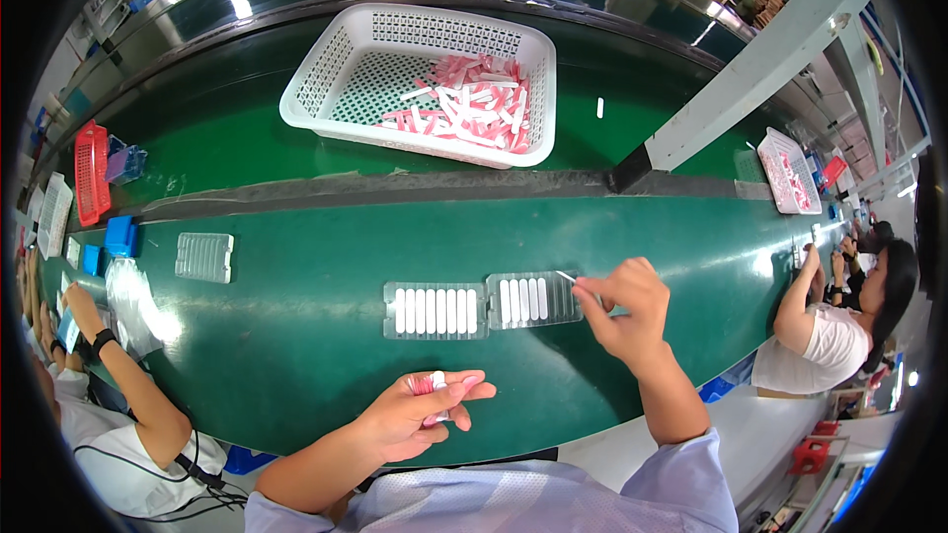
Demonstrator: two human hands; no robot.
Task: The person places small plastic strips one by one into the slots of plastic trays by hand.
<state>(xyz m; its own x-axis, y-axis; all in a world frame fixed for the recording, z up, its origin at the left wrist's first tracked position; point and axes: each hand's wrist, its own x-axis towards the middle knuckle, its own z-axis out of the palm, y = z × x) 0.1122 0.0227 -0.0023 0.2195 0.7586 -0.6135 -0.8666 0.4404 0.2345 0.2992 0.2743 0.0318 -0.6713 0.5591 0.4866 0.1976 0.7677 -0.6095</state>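
While the left hand [403,418] holds sticks [423,386], fingers [478,391] partly hide them; number unclear.

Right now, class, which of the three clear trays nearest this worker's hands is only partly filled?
The right-hand tray, nearest the right hand: white strips fill only its left part. The middle tray is filled across; the left tray shows none.

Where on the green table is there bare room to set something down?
The table is bare between the empty tray and the fuller tray, and right of the right hand. It is crowded where the fuller tray sits beside the part-filled tray by that hand, and at the left end around the blue objects.
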